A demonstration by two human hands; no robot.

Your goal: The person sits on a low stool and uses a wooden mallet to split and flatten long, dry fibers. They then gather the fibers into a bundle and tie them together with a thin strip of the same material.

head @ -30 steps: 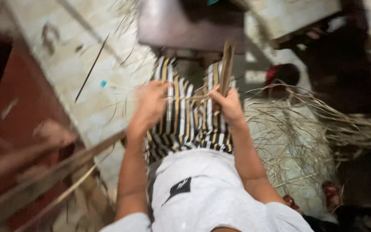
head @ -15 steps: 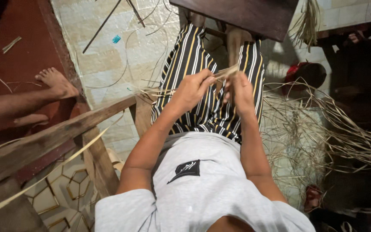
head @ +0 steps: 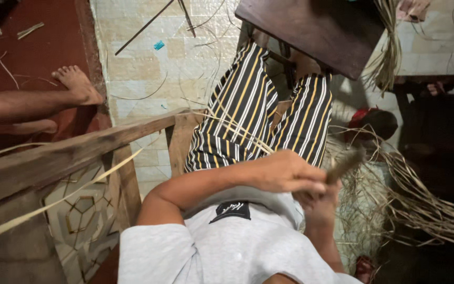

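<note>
floor: pale tiles (head: pixel 148 68), dark table (head: pixel 311 31) beyond the fingers
left hand (head: pixel 285 171): fingers curled, pinching thin dry strands (head: pixel 237 131) that run away over striped trousers (head: pixel 248 105)
right hand (head: pixel 319 202): just under the left, fingers closed around a blurred strand bundle (head: pixel 345 164)
right of fingers: loose fibre heap (head: pixel 416 200)

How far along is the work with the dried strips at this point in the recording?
Done: nothing finished shows; no woven or bundled piece is visible. In hand: the left hand and right hand are closed together on a short brown bundle of strips over the lap, with pale strands trailing across the striped trousers. Left: a large loose heap of strips lies on the floor to the person's right, apparently unworked.
</note>
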